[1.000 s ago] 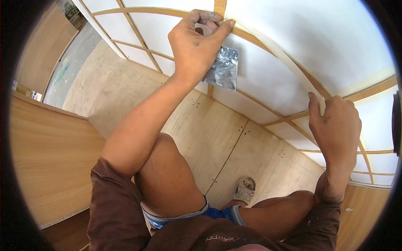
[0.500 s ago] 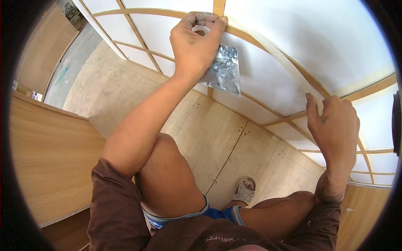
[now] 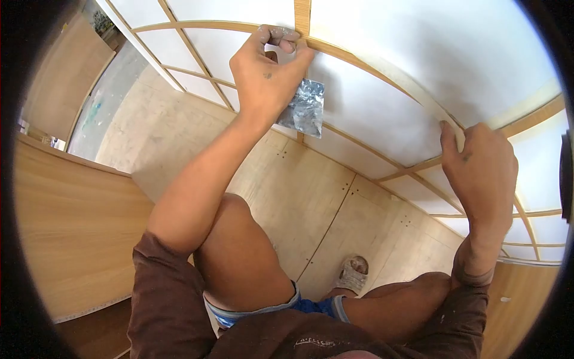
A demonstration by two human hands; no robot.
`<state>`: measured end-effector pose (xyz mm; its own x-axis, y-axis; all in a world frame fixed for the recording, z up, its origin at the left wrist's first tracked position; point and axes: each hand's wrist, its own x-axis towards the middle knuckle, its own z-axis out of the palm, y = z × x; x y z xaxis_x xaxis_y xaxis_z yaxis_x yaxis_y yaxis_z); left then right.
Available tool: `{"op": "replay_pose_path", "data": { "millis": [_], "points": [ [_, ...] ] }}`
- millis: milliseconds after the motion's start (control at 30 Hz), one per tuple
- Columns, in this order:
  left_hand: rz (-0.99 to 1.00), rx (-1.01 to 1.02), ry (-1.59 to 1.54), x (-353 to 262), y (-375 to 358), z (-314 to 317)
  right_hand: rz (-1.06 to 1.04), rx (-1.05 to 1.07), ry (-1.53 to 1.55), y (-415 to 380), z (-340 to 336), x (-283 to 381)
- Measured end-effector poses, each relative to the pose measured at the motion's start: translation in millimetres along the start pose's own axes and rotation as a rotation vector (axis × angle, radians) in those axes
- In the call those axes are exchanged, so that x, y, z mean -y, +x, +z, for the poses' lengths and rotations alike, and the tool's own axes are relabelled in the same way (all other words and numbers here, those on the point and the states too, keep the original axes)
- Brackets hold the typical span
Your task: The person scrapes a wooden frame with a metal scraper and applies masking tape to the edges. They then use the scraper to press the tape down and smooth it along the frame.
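Note:
My left hand [image 3: 266,78] is closed at the wooden lattice bar [image 3: 303,18], thumb and fingertips against the wood where two bars cross. A square metal scraper blade [image 3: 305,110], smeared with grey and white, sticks out below its palm; the grip on it is hidden. A long pale strip of tape [image 3: 427,102] runs along the curved bar to my right hand [image 3: 483,170]. Thumb and fingers of that hand pinch the tape's lower end. White panels [image 3: 371,102] fill the spaces between the bars.
Below lies a pale plywood floor [image 3: 287,185] with seams and small dark holes. A wood-grain board [image 3: 78,221] stands at left, with another wooden panel [image 3: 520,305] at lower right. My sandalled foot [image 3: 353,275] rests on the floor between them.
My right hand has risen slightly, and the tape now lies closer along the curved bar. My left hand appears slightly further left and lower, still at the bar crossing with the scraper.

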<state>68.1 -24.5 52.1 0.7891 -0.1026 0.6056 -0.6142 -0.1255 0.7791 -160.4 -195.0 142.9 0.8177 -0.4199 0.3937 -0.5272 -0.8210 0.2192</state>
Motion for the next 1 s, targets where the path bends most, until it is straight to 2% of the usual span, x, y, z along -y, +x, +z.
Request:
{"op": "replay_pose_path", "data": {
  "millis": [400,533,667,733,767,833,1000],
  "points": [
    [0.071,0.011,-0.059,3,6,6,0.057,0.013,-0.002,8,-6,4],
    [0.102,0.003,-0.039,4,8,7,0.069,-0.046,0.004,7,-8,3],
    [0.039,0.018,-0.052,-1,6,3,0.066,-0.076,0.007,4,-12,5],
    [0.371,-0.009,0.065,5,14,3,0.072,-0.061,0.004,5,-10,5],
    [0.370,-0.008,0.065,7,15,3,0.079,-0.047,0.001,5,-8,4],
    [0.592,0.009,0.120,2,17,1,0.069,-0.060,0.012,2,-7,3],
    [0.644,0.005,0.213,2,17,1,0.009,-0.109,-0.001,-5,-2,0]
  ]
}}
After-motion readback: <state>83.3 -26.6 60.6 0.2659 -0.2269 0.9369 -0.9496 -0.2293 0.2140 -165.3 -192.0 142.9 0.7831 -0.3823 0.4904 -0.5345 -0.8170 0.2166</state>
